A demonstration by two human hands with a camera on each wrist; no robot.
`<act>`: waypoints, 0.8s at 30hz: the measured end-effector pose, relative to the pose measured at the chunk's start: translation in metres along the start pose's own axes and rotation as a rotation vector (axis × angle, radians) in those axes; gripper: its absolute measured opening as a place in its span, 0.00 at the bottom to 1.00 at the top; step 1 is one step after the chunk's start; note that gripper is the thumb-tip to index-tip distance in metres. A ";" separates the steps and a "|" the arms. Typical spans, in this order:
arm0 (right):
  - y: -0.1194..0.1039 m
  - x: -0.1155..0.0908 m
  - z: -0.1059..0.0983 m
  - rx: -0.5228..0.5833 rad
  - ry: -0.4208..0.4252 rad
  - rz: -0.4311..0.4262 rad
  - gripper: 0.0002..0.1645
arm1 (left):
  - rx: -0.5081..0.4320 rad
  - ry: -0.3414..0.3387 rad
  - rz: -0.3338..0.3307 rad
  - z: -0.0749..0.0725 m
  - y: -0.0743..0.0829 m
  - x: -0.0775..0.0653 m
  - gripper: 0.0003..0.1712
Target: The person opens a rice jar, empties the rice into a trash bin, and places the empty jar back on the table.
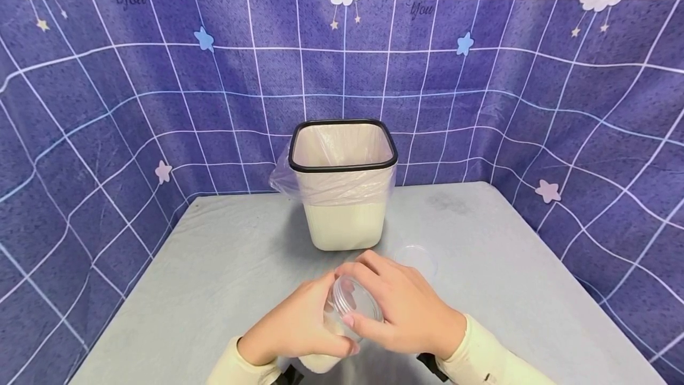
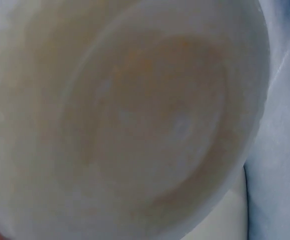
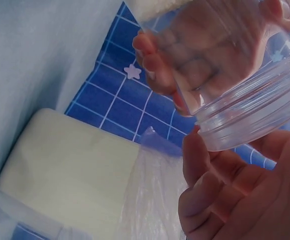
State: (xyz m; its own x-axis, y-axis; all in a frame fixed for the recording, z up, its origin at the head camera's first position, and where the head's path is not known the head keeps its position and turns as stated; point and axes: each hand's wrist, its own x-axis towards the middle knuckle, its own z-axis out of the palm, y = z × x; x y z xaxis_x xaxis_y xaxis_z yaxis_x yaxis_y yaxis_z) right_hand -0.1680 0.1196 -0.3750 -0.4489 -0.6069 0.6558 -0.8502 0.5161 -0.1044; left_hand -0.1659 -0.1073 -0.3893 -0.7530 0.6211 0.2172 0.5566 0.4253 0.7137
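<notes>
Left hand (image 1: 299,322) wraps clear cylindrical plastic jar (image 1: 357,303), likely steadying it — right hand (image 1: 401,308) grips its ridged mouth (image 3: 254,112) — cream, black-rimmed plastic bin (image 1: 347,226) at twelve o'clock.

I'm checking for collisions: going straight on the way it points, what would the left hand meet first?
The left hand would likely meet the right hand first, at the clear jar; the depth between the hands is hard to judge.

From the clear jar (image 1: 361,302), blocked at twelve o'clock by the bin (image 1: 347,224), at eleven by its bulging liner (image 1: 287,178); passable at ten over grey tabletop (image 1: 224,236), at two over a low clear disc (image 1: 417,262).
</notes>
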 end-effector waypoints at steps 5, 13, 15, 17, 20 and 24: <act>0.001 0.001 -0.001 0.020 0.014 -0.050 0.31 | -0.012 -0.020 0.019 -0.002 -0.002 0.000 0.42; 0.001 0.005 -0.003 0.064 0.024 -0.104 0.34 | -0.028 -0.027 0.025 -0.005 0.000 0.000 0.39; 0.002 0.004 -0.003 0.067 0.018 -0.102 0.36 | -0.009 -0.007 0.024 -0.004 0.000 0.000 0.40; 0.002 0.004 -0.003 0.064 0.003 -0.085 0.39 | 0.023 0.020 0.013 -0.003 0.001 -0.001 0.40; 0.002 0.002 -0.003 0.039 -0.031 -0.029 0.47 | 0.073 0.057 -0.027 -0.001 0.002 -0.001 0.38; 0.003 0.000 -0.002 0.014 -0.077 0.078 0.49 | 0.150 0.110 -0.064 0.003 0.004 0.000 0.39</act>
State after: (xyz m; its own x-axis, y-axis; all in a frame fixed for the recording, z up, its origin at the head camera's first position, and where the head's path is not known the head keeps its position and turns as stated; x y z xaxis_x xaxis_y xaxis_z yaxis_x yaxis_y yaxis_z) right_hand -0.1697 0.1222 -0.3733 -0.5332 -0.6105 0.5857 -0.8155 0.5551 -0.1638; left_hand -0.1632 -0.1038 -0.3884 -0.8179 0.5174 0.2517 0.5461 0.5602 0.6229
